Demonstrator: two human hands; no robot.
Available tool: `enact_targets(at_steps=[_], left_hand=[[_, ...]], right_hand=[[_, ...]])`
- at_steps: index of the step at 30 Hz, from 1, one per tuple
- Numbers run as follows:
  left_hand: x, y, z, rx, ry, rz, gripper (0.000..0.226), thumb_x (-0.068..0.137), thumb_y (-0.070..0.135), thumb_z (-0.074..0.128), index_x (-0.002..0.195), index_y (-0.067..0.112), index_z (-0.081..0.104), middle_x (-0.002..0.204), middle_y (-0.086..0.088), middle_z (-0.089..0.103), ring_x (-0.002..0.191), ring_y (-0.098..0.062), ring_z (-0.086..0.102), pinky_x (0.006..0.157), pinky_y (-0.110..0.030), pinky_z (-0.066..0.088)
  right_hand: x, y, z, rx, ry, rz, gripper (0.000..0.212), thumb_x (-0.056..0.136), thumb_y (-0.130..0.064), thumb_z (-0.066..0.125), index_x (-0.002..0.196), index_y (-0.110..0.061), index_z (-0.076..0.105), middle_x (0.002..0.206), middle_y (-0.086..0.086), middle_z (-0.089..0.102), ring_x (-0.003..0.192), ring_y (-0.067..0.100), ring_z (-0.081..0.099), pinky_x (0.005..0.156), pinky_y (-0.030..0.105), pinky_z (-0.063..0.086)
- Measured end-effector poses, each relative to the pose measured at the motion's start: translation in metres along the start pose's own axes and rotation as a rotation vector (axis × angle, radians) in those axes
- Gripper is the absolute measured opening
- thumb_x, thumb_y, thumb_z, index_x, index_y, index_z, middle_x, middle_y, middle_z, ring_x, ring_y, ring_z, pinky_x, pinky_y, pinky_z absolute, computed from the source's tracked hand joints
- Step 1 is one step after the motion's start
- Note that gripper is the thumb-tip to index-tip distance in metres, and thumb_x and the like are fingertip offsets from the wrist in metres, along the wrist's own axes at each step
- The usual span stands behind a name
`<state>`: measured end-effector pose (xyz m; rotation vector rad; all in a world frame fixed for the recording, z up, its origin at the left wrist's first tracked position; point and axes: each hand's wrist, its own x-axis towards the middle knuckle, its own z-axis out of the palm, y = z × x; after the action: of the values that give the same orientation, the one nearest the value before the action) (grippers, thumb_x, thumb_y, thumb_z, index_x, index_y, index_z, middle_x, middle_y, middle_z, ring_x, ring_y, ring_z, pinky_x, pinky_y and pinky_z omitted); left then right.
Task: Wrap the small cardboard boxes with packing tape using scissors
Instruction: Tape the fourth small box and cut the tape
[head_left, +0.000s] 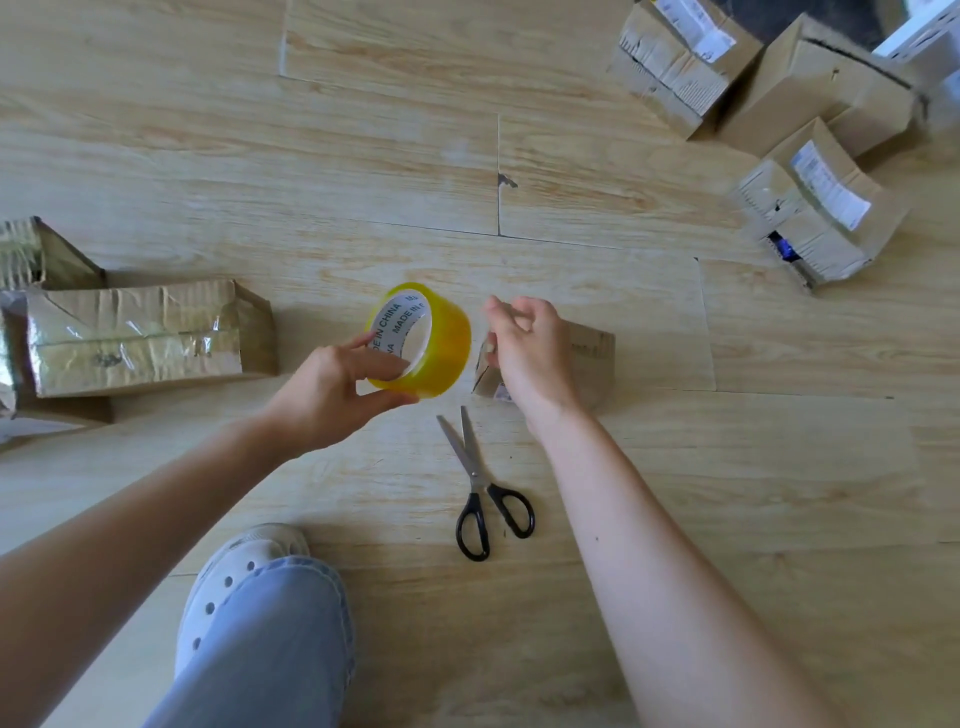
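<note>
My left hand (337, 387) grips a yellow roll of packing tape (434, 345) above the wooden floor, fingers through its core. My right hand (524, 345) pinches the clear free end of the tape just right of the roll. Under that hand lies a small cardboard box (595, 364), mostly hidden by it. Black-handled scissors (480, 483) lie shut on the floor in front of the box, blades pointing away from me.
Taped cardboard boxes (140, 338) lie at the left edge. Three more small boxes (821, 208) sit at the far right. My knee in jeans and a white clog (239, 571) are at the bottom left. Wooden floor (363, 156) lies beyond.
</note>
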<state>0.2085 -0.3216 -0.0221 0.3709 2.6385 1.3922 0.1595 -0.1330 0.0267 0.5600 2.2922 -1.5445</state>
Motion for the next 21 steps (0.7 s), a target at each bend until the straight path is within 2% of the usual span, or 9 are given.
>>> enact_targets(at_steps=[2,4,6,8,13,16,18,19,21], left_hand=[[0.004,0.008,0.001,0.023,0.025,0.035,0.027,0.075,0.013,0.077,0.099,0.003,0.075,0.103,-0.001,0.072,0.110,-0.016,0.061,0.115,-0.037,0.028],[0.006,0.010,0.002,0.062,0.029,0.074,0.026,0.074,0.011,0.078,0.098,0.002,0.075,0.101,-0.006,0.073,0.102,-0.017,0.065,0.113,-0.041,0.030],[0.008,0.012,0.003,0.091,0.038,0.110,0.026,0.073,0.012,0.078,0.096,0.003,0.075,0.098,-0.007,0.073,0.095,-0.016,0.068,0.110,-0.040,0.030],[0.010,0.014,0.003,0.092,0.055,0.129,0.026,0.072,0.013,0.079,0.096,0.004,0.075,0.094,-0.006,0.074,0.089,-0.010,0.067,0.109,-0.041,0.030],[0.015,0.018,0.007,0.116,0.072,0.130,0.026,0.071,0.011,0.081,0.095,0.006,0.075,0.090,-0.006,0.075,0.087,-0.008,0.063,0.107,-0.044,0.032],[0.017,0.018,0.011,0.140,0.091,0.121,0.025,0.072,0.014,0.081,0.095,0.007,0.076,0.089,-0.008,0.075,0.090,-0.010,0.062,0.106,-0.041,0.032],[0.017,0.018,0.013,0.130,0.102,0.056,0.023,0.075,0.021,0.079,0.094,0.009,0.076,0.094,-0.011,0.074,0.101,-0.018,0.062,0.104,-0.032,0.036],[0.017,0.019,0.012,0.110,0.082,0.016,0.022,0.077,0.026,0.077,0.093,0.011,0.076,0.095,-0.010,0.074,0.103,-0.020,0.061,0.099,-0.026,0.041],[0.019,0.020,0.011,0.062,0.021,-0.029,0.024,0.078,0.033,0.073,0.085,0.010,0.075,0.084,0.004,0.070,0.086,-0.014,0.063,0.078,-0.016,0.049]], right_hand=[[0.000,0.002,0.002,-0.054,-0.033,0.023,0.042,0.095,-0.038,0.057,0.118,-0.003,0.060,0.097,0.009,0.065,0.103,0.033,0.064,0.087,0.042,0.051],[-0.002,0.003,0.002,-0.017,-0.027,-0.005,0.030,0.095,-0.030,0.061,0.095,-0.001,0.069,0.088,0.013,0.070,0.088,0.032,0.068,0.085,0.046,0.055],[-0.002,0.004,0.000,0.044,0.007,-0.027,0.021,0.093,-0.020,0.064,0.079,-0.007,0.072,0.083,0.014,0.073,0.083,0.032,0.070,0.081,0.051,0.057],[-0.003,0.005,0.000,0.083,0.052,-0.026,0.023,0.092,-0.016,0.066,0.069,-0.017,0.072,0.079,0.016,0.072,0.082,0.037,0.070,0.077,0.053,0.058],[-0.002,0.006,0.000,0.062,0.192,-0.082,0.020,0.089,-0.007,0.065,0.071,0.002,0.065,0.080,0.030,0.065,0.085,0.050,0.062,0.076,0.065,0.051],[-0.005,0.004,-0.001,-0.006,0.256,-0.169,0.014,0.089,-0.006,0.066,0.078,-0.003,0.073,0.079,0.008,0.072,0.080,0.029,0.070,0.080,0.046,0.058],[-0.011,0.002,-0.001,-0.107,0.309,-0.282,0.010,0.091,-0.009,0.065,0.089,-0.007,0.074,0.084,-0.002,0.069,0.081,0.014,0.066,0.078,0.029,0.054],[-0.013,0.003,-0.002,-0.111,0.318,-0.329,0.009,0.091,-0.008,0.064,0.091,-0.006,0.073,0.086,-0.002,0.068,0.082,0.014,0.064,0.076,0.024,0.051],[-0.018,0.007,-0.002,-0.024,0.287,-0.350,0.009,0.093,-0.006,0.061,0.092,-0.005,0.071,0.087,-0.001,0.067,0.085,0.014,0.065,0.077,0.018,0.050]])
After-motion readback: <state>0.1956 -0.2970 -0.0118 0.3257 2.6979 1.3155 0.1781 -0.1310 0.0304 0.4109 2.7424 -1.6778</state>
